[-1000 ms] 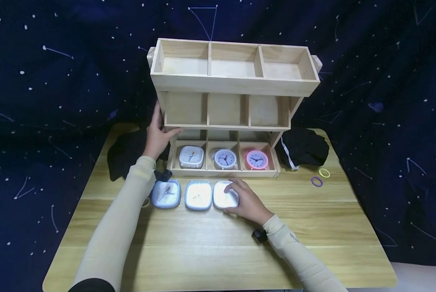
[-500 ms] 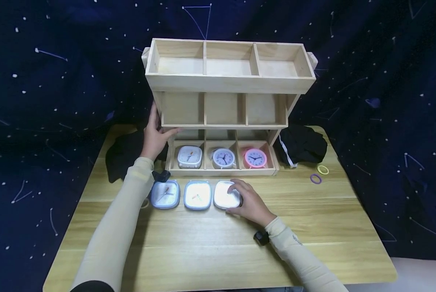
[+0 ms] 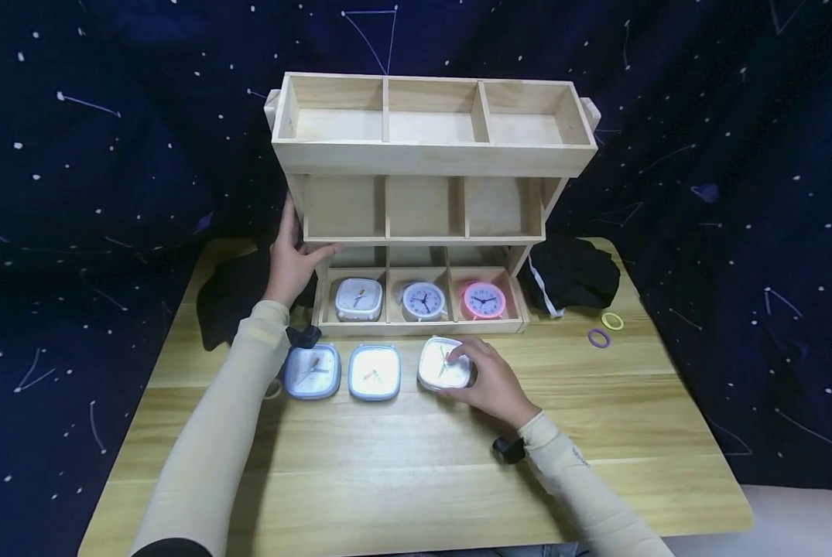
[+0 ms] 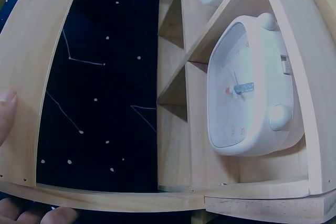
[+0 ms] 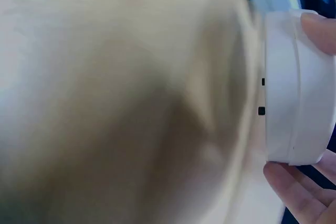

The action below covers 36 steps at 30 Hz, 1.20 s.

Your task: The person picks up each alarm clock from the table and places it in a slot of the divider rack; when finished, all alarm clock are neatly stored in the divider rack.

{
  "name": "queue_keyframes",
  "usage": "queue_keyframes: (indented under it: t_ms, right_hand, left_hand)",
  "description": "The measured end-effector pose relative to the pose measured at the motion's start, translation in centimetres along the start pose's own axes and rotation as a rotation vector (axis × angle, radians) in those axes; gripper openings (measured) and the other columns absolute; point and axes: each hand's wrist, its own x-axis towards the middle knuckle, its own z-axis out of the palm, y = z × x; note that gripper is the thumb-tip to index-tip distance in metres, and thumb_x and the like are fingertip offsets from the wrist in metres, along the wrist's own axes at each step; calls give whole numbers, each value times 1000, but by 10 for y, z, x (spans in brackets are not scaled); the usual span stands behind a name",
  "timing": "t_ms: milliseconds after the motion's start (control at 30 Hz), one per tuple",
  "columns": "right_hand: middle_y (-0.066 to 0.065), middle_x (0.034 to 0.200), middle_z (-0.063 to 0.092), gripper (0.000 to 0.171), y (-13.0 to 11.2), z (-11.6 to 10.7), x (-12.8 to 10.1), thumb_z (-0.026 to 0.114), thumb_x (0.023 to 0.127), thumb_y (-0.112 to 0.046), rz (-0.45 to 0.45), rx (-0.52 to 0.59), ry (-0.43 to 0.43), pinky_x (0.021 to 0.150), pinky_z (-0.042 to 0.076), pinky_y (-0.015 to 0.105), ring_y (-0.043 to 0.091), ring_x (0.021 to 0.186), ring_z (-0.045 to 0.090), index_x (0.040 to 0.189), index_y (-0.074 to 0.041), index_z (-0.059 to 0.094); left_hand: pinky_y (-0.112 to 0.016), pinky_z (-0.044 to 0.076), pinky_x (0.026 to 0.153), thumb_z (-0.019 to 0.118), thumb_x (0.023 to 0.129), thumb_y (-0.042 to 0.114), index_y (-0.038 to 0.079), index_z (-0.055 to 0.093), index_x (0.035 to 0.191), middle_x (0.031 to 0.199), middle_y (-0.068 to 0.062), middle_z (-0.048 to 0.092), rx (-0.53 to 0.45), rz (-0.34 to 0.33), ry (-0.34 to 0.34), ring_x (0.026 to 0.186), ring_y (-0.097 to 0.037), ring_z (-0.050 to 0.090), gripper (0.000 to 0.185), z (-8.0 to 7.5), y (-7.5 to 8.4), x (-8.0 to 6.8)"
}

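Note:
My left hand [image 3: 289,269] grips the left side of a three-tier wooden rack [image 3: 433,158], thumb at the middle tier's front and fingers along the outside. In my right hand [image 3: 491,384] is a white square alarm clock [image 3: 433,365], pinched between thumb and fingers and tilted; the right wrist view shows its white casing [image 5: 299,87] side-on, slightly off the table. Two blue-rimmed square clocks lie to its left, one at the middle [image 3: 374,373] and one farther left [image 3: 313,371]. The bottom tier holds a white square clock [image 3: 358,299], a round white clock [image 3: 423,301] and a round pink clock [image 3: 484,300].
Black cloth [image 3: 576,272] lies right of the rack, and another black cloth [image 3: 231,298] lies left, partly behind my hand. A yellow ring [image 3: 612,314] and a purple ring [image 3: 600,332] rest on the wooden table [image 3: 388,480] at right. A pale ring [image 3: 273,389] shows beside my left forearm.
My right hand has shifted the white square clock rightward, away from the middle blue-rimmed clock, and tilted it. My left hand keeps its hold on the rack. The head view has shifted slightly.

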Motion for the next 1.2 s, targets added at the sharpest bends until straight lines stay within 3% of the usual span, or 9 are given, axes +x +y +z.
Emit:
queue_keyframes:
  t_ms: [167,300,400,600,767,900,1000,1200]
  right_hand:
    - [20,149,63,50,-12,-28,5,101,68,-17,-19,41,62,106,55,61,42,138,61,104,-14,68]
    - [19,149,64,49,-20,-52,13,101,68,-12,-1,134,142,112,52,59,40,142,58,106,-11,69]
    - [16,151,63,48,-24,-70,24,100,69,-9,-7,209,244,110,53,50,37,144,56,106,-8,70]
    - [13,152,62,46,-31,-104,57,98,71,-5,-51,232,528,104,52,25,33,140,59,107,-1,70]
    - [11,152,62,45,-37,-122,88,96,75,-8,6,278,714,112,54,36,26,140,58,111,2,70]
    - [13,149,62,48,-40,-127,108,98,75,-16,39,306,794,117,52,49,22,140,57,109,2,70]
    - [18,147,62,49,-39,-127,122,99,74,-16,40,281,816,118,51,50,26,140,56,108,4,70]
    - [21,134,65,50,-34,-128,144,96,77,-24,93,126,783,111,49,49,35,130,59,109,1,69]
  left_hand:
    - [-54,27,133,82,93,4,28,3,174,182,-1,9,8,2,-3,168,-25,15,116,0,-2,1]
    - [-54,27,133,81,93,3,28,4,174,182,-1,12,1,11,-6,168,-26,16,115,-1,-1,1]
    - [-54,26,134,81,93,4,28,6,174,182,-1,13,-6,11,-3,168,-25,16,113,-1,1,1]
    - [-54,25,134,80,95,6,28,4,174,182,-1,9,13,-1,-1,169,-26,13,112,0,2,-1]
    - [-56,25,134,81,94,7,29,4,174,182,-1,9,26,-5,2,169,-27,13,113,0,2,-1]
    - [-56,25,134,81,94,5,28,4,174,182,-1,9,28,-2,3,169,-27,13,113,0,3,-1]
    - [-56,25,134,81,94,5,28,4,174,182,-1,9,31,-3,5,169,-27,13,113,0,3,-1]
    - [-60,25,133,80,94,4,27,5,174,182,-3,10,20,7,6,168,-29,14,112,0,2,-2]
